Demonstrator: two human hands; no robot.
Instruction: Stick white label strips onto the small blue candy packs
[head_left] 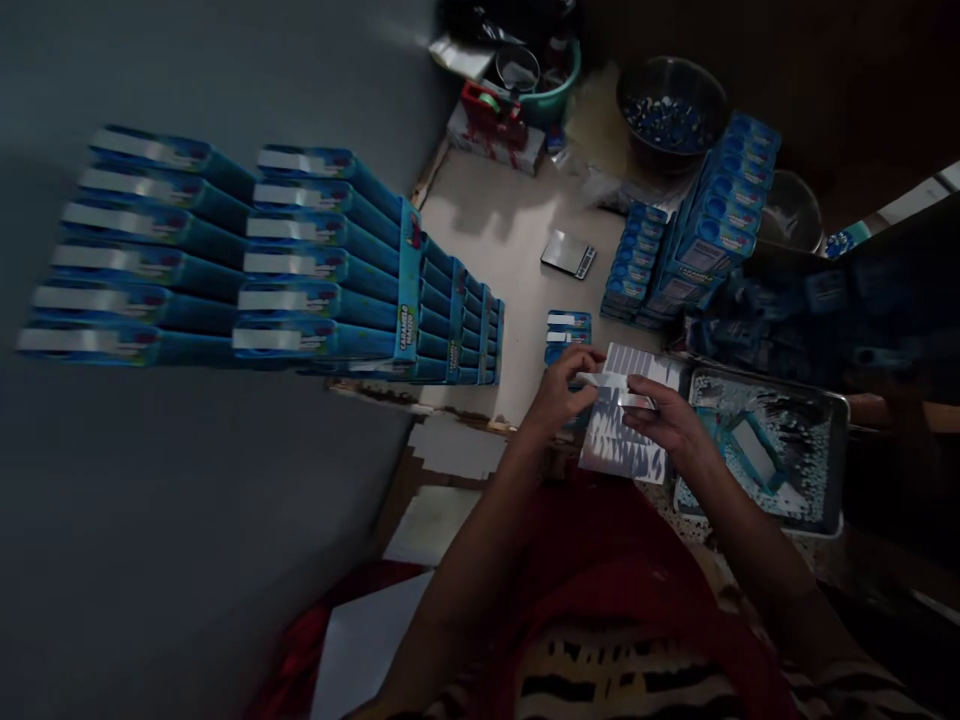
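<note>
A thin white strip [611, 380] is stretched between my two hands, over a sheet of pale labels [626, 440] with rows of strips and irregular bright patches. My left hand [564, 392] pinches the strip's left end with bent fingers. At its other end, my right hand [666, 418] grips it between thumb and fingers. Just beyond my left hand lie several small blue boxes [568, 338] with white strips on their faces; my hand partly covers the nearest.
Tall stacks of blue boxes [322, 270] stand at left; more blue boxes [701, 235] are piled at right. A small scale [568, 255] lies on the table. On the right, a metal tray [838, 450] holds small pale pieces and a blue box. Behind are a bowl [675, 75] and a red tape dispenser [491, 115].
</note>
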